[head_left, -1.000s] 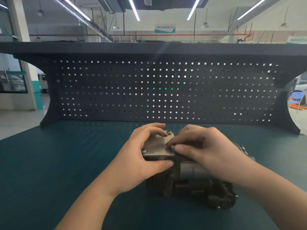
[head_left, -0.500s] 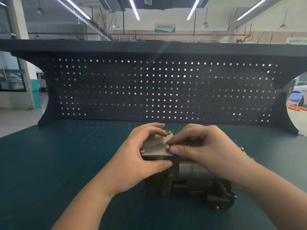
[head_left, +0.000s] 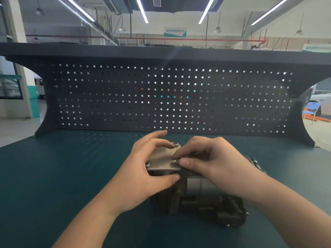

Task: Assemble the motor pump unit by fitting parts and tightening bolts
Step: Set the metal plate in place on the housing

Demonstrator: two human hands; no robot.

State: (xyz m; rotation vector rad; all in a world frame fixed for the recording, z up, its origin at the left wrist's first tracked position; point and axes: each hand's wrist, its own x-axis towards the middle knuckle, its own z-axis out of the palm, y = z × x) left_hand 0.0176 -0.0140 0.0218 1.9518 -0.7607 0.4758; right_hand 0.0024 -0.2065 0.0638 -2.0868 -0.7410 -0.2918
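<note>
The dark motor pump unit (head_left: 200,206) lies on the green mat in front of me. A flat metal cover plate (head_left: 162,158) sits on top of its left end, with a bolt (head_left: 176,144) at the far corner and another bolt (head_left: 147,164) at the near left corner. My left hand (head_left: 141,174) grips the plate and the finned block under it, thumb on the near side, fingers over the far edge. My right hand (head_left: 213,163) pinches a small bolt at the plate's near right corner between thumb and forefinger; that bolt is mostly hidden.
The green bench mat (head_left: 62,176) stretches to both sides. A dark pegboard back panel (head_left: 161,97) with a shelf on top rises behind the pump. The workshop floor and a blue chair (head_left: 312,109) show beyond the bench's right end.
My right thumb and forefinger have shifted slightly at the plate's near right corner. The left hand keeps its grip, its forefinger lifted a little. The pump has not moved.
</note>
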